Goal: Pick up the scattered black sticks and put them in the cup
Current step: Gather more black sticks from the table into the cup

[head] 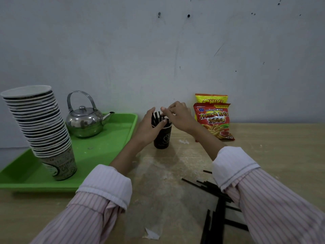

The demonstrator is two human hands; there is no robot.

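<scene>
Scattered black sticks (pixel 217 217) nearest — beyond, left hand (pixel 147 129) gripping the cup (pixel 162 138), right hand (pixel 177 115) pinching its upright sticks (pixel 155 117).

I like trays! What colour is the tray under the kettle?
The tray is bright green, clearest in the head view.

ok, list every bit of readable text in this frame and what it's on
"Kentang Goreng": red snack bag, top.
"French Frie…": same bag, big yellow letters, end out of sight at the bag's edge.
"2000": same bag, under that.
Yellow bag behind it: red lettering, half hidden, not readable.
Dark cup: small print near the base, too blurred.
Stack of paper cups: script on the bottom cup, unreadable.
</scene>
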